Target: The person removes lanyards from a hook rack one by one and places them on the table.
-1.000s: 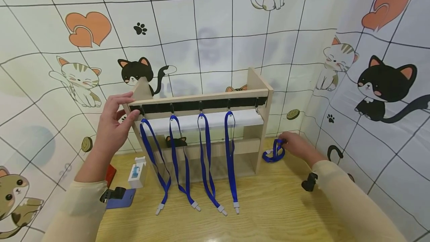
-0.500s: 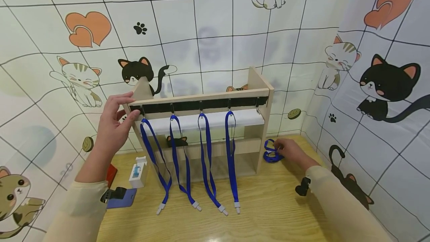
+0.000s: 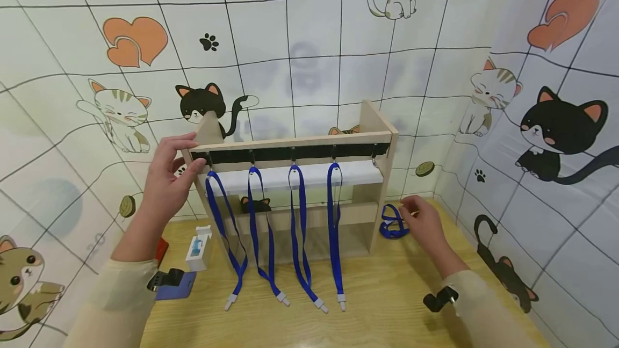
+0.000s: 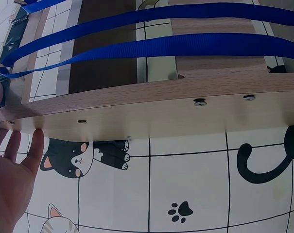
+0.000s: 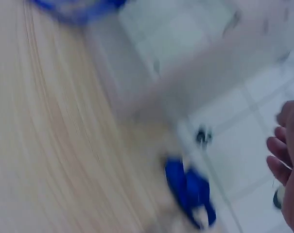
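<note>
My left hand (image 3: 169,173) grips the upper left corner of a wooden rack (image 3: 302,216), thumb in front and fingers along the outer side, as the left wrist view (image 4: 18,167) also shows. Several blue lanyards (image 3: 332,230) with white clips hang from hooks on the rack's black strip (image 3: 271,153). On the table right of the rack lies a loosely coiled blue lanyard (image 3: 393,231). Beside it hovers my right hand (image 3: 424,223), fingers loosely bent. The blurred right wrist view has that lanyard (image 5: 188,189) apart from the fingers (image 5: 280,170).
Left of the rack stand a small white box (image 3: 199,248) with a blue item inside and, partly hidden, something red (image 3: 161,251). A blue flat card-like piece (image 3: 176,288) lies near my left wrist. Cat-printed wall covering (image 3: 309,31) closes off the back and right.
My right hand has brought the coiled lanyard a little left and down to the table, then let go and drawn slightly away. The left hand keeps its hold on the rack.
</note>
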Tool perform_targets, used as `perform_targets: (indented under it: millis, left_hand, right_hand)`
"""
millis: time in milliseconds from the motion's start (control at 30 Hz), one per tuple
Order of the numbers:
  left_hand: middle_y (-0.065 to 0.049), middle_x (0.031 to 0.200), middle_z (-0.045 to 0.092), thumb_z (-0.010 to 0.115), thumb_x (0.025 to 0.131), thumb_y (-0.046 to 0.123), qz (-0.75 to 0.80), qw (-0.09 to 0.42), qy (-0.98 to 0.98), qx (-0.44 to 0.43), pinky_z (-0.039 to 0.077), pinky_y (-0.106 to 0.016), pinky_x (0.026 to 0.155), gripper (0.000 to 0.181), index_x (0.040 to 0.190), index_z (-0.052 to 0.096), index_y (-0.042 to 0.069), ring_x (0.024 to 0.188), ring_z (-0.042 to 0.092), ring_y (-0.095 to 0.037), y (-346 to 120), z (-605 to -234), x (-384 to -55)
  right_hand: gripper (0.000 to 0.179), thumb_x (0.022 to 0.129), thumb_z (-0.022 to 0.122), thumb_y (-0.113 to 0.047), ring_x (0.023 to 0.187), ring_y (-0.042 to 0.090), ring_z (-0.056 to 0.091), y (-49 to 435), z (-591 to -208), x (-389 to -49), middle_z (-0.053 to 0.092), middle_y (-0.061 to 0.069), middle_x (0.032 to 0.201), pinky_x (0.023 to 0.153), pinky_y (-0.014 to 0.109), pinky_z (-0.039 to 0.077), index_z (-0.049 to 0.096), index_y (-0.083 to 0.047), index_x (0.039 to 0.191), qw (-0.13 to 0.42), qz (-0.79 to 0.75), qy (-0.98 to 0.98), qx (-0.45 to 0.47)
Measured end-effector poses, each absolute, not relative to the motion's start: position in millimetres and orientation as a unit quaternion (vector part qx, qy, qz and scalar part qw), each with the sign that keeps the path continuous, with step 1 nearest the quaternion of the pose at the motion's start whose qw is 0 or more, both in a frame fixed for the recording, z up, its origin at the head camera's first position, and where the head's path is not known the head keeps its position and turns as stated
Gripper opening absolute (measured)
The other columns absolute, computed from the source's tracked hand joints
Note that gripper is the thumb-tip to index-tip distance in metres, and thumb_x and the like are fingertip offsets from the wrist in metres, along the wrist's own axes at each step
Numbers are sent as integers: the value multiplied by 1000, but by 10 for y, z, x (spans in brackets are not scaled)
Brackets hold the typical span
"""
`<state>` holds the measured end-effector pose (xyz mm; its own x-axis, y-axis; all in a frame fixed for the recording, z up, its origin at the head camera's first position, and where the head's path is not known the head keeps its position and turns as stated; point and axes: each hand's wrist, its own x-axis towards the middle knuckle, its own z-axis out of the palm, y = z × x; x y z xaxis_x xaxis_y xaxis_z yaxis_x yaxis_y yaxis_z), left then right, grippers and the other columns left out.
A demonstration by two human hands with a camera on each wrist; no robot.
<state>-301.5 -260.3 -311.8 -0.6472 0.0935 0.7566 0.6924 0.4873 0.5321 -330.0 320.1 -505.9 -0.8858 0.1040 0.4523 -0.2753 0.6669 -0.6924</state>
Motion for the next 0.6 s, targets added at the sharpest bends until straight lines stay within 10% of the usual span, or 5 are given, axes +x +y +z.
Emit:
perform_targets:
  millis: [200, 600]
  left_hand:
    - [-7, 156, 54, 74, 104, -2, -434, 338, -798, -244, 50, -15, 108, 37, 139, 64, 1, 145, 50, -12, -2581, -3110, -3017]
    - [-6, 157, 54, 75, 105, 2, -435, 334, -802, -235, 50, -17, 110, 38, 141, 64, 2, 146, 50, -15, -2595, -3105, -2998]
  right_hand:
    - [12, 105, 74, -2, 79, 11, 63, 2673, -4835, -2770, 70, 8, 95, 68, 14, 50, 69, 1, 115, 334, 505, -794, 50]
    - [35, 94, 89, -6, 81, 16, 63, 1804, -4113, -2586, 68, 7, 100, 69, 15, 54, 72, -4, 125, 365, 487, -770, 192]
